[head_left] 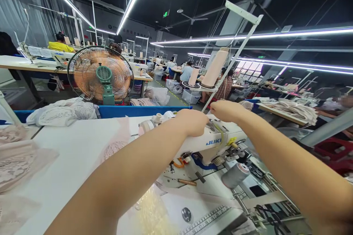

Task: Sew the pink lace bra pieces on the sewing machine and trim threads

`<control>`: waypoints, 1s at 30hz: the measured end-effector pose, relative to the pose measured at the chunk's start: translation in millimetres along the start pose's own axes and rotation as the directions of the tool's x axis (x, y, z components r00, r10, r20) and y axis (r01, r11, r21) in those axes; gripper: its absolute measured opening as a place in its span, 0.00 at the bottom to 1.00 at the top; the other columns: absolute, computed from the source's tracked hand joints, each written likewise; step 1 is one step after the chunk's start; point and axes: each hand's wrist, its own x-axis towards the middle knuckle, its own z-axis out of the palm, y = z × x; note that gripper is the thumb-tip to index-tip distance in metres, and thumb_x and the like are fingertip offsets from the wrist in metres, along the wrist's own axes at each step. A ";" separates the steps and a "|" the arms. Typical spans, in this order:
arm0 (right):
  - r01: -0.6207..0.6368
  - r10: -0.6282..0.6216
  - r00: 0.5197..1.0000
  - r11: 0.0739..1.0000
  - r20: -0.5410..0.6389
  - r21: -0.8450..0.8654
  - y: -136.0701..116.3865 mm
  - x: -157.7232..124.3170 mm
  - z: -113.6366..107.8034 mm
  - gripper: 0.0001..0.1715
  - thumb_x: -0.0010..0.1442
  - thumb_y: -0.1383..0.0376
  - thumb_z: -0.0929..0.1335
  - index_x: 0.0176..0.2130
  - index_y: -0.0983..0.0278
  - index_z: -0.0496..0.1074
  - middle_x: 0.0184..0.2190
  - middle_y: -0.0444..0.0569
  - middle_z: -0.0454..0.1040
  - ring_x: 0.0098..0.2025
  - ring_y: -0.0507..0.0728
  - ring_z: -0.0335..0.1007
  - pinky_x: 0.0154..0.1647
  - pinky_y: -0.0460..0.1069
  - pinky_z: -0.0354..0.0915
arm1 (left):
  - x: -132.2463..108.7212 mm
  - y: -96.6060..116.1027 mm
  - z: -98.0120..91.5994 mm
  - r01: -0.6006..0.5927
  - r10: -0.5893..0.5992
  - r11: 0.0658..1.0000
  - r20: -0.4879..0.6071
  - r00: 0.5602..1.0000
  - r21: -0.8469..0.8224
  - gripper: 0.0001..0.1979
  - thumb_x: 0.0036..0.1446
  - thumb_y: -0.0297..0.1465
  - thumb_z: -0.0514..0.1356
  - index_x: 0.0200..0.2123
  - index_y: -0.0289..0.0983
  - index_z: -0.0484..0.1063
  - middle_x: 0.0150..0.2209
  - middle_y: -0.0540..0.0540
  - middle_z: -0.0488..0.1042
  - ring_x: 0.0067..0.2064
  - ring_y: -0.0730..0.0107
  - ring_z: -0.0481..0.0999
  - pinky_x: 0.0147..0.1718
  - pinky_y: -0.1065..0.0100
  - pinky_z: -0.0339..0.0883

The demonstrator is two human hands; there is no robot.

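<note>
Toward the far right corner of the tabletop [71,154], the left hand [193,122] and the right hand [227,111] are held over the top of the white sewing machine [205,145], seemingly because thread is led down there from 2 cones [215,68] behind. The fingers are curled out of view, so whether anything is pinched cannot be told. The sewing machine lies directly beneath them, touched by the left hand.

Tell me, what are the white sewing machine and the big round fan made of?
The sewing machine looks like glossy white painted metal, perhaps hard plastic: smooth and shiny. The fan has a thin wire cage, likely metal with a coppery shine, and a matte green, probably plastic, middle.
</note>
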 end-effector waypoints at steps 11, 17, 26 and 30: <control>-0.009 0.009 0.999 1.000 0.052 -0.009 -2.0 -3.9 -2.6 0.14 0.64 0.59 0.63 0.38 0.67 0.70 0.36 0.48 0.73 0.36 0.53 0.70 0.38 0.52 0.67 | -0.6 0.0 -0.9 0.001 -0.001 1.000 0.005 1.000 -0.007 0.16 0.52 0.27 0.53 0.44 0.39 0.71 0.46 0.41 0.75 0.48 0.56 0.73 0.43 0.59 0.70; 0.198 -0.198 0.980 0.978 0.004 0.064 -9.4 -15.2 -0.9 0.13 0.64 0.66 0.59 0.37 0.65 0.71 0.40 0.51 0.75 0.41 0.55 0.70 0.38 0.48 0.62 | -1.9 1.0 -2.1 0.018 -0.018 1.000 0.008 1.000 -0.010 0.13 0.53 0.27 0.53 0.41 0.39 0.72 0.43 0.42 0.76 0.46 0.57 0.75 0.43 0.59 0.70; 0.090 -0.090 0.996 0.996 0.004 0.003 -5.5 -2.6 1.0 0.12 0.64 0.62 0.62 0.37 0.67 0.70 0.37 0.48 0.73 0.37 0.52 0.69 0.39 0.51 0.66 | -2.2 0.7 -2.1 0.002 -0.002 1.000 -0.001 1.000 0.000 0.15 0.53 0.26 0.52 0.43 0.39 0.71 0.46 0.42 0.75 0.48 0.56 0.74 0.43 0.58 0.70; 0.177 -0.177 0.984 0.984 0.005 -0.014 -9.7 -16.0 0.5 0.11 0.65 0.63 0.62 0.37 0.67 0.70 0.37 0.48 0.73 0.39 0.52 0.69 0.42 0.51 0.66 | -2.1 0.6 -1.6 0.012 -0.012 1.000 0.005 1.000 -0.006 0.14 0.53 0.28 0.53 0.42 0.40 0.72 0.44 0.43 0.76 0.47 0.58 0.74 0.43 0.61 0.69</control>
